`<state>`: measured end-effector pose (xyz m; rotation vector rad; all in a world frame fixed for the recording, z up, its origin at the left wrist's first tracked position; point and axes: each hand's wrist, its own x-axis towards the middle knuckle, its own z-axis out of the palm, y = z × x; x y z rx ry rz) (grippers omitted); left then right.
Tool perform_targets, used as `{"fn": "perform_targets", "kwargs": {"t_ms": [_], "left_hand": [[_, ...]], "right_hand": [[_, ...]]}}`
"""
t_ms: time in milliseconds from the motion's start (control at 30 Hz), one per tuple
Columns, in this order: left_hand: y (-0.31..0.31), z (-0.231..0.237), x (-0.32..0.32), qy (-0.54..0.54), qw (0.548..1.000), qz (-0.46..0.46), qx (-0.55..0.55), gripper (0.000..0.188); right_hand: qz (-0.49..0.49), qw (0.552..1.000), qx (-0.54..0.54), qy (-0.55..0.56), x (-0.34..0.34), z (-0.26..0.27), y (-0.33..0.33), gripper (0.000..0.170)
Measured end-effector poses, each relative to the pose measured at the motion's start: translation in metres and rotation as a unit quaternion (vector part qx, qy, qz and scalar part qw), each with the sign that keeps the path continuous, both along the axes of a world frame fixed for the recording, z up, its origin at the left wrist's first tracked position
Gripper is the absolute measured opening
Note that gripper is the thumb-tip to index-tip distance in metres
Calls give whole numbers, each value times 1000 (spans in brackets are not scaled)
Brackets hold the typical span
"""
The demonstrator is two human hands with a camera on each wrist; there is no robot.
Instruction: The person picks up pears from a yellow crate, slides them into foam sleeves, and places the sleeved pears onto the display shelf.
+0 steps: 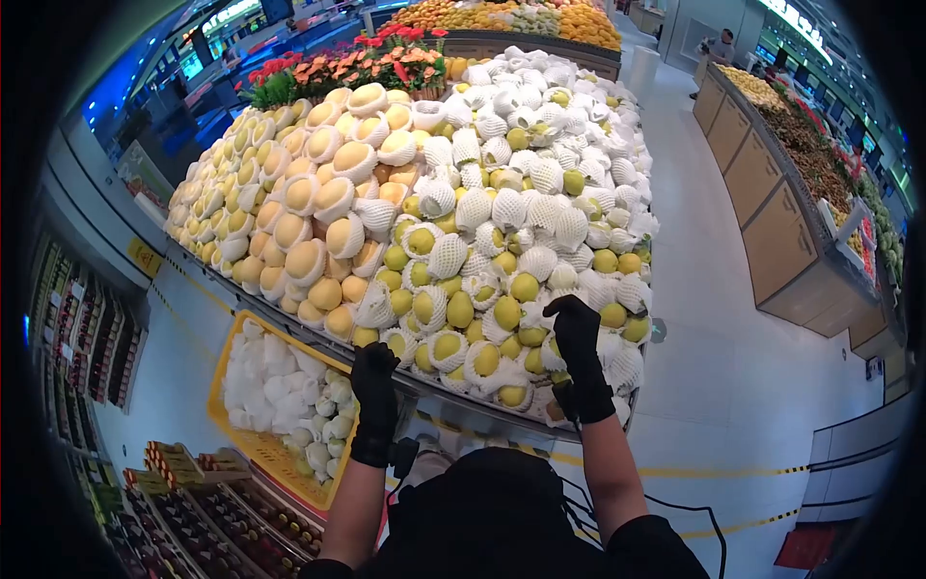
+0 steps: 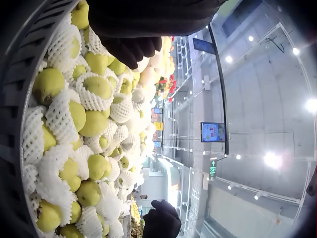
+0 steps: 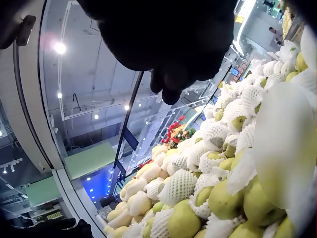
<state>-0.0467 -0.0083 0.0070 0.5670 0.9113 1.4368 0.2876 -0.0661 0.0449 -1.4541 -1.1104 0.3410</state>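
Both hands wear black gloves and hold nothing visible. My left hand (image 1: 374, 400) hovers over the front edge of the fruit stand (image 1: 424, 388), its fingers loosely curled; they also hang curled in the left wrist view (image 2: 143, 29). Farther right, above green-yellow pears (image 1: 460, 310) in white foam nets, is my right hand (image 1: 579, 352), fingers bent and pointing left. The right wrist view has this hand (image 3: 168, 49) dark at the top, fingertips bunched, with netted pears (image 3: 183, 220) below it. Larger pale-orange fruit (image 1: 306, 259) in nets fills the stand's left side.
A yellow crate (image 1: 220, 386) with white foam nets and netted fruit stands below, front left. Red and orange flowers (image 1: 386, 69) top the stand's back. Packaged goods line shelves (image 1: 92, 333) at left. Across the right aisle is another produce counter (image 1: 762, 183); a person (image 1: 719, 48) stands near it.
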Motion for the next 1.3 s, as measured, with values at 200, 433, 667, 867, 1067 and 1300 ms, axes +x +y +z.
{"fn": "perform_targets", "kwargs": {"t_ms": [200, 433, 667, 867, 1067, 1300], "left_hand": [[-13, -31, -51, 2, 997, -54, 62, 28], [-41, -54, -100, -57, 998, 21, 6, 36], [-69, -72, -148, -111, 992, 25, 52, 37], [-96, -73, -175, -67, 993, 95, 28, 38], [-98, -87, -208, -132, 980, 144, -29, 37], [-85, -71, -258, -37, 980, 160, -108, 34]], "right_hand": [[47, 990, -40, 125, -29, -19, -13, 13], [84, 990, -67, 88, -58, -32, -5, 7], [202, 952, -100, 208, -98, -33, 11, 6], [241, 949, -121, 166, -133, -35, 17, 9], [264, 934, -136, 200, -167, -26, 25, 6], [380, 883, -212, 179, -229, -17, 40, 14]]}}
